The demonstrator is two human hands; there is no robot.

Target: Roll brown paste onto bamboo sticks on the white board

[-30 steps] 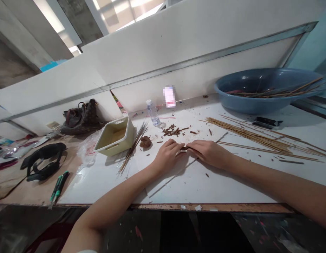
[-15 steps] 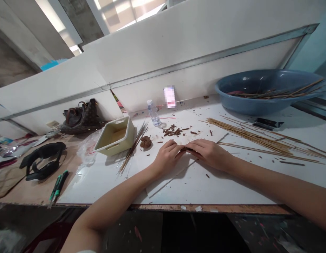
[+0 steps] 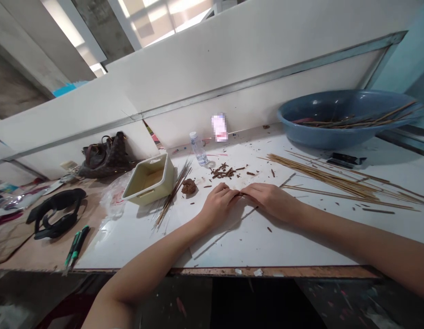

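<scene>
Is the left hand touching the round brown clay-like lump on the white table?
Apart. The head view shows bare white table between the left hand and the brown lump.

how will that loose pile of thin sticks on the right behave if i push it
The sticks look thin and light, so probably easy to shove. They lie loose and fanned on the smooth table, so they'd likely roll and scatter. Being so slender, they may snap if pressed hard.

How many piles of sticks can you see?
3. A thin dark stick bundle lies beside the cream plastic tray; a long pale stick pile lies right of the right hand; more sticks rest in the round blue plastic basin. Some may be hidden.
</scene>
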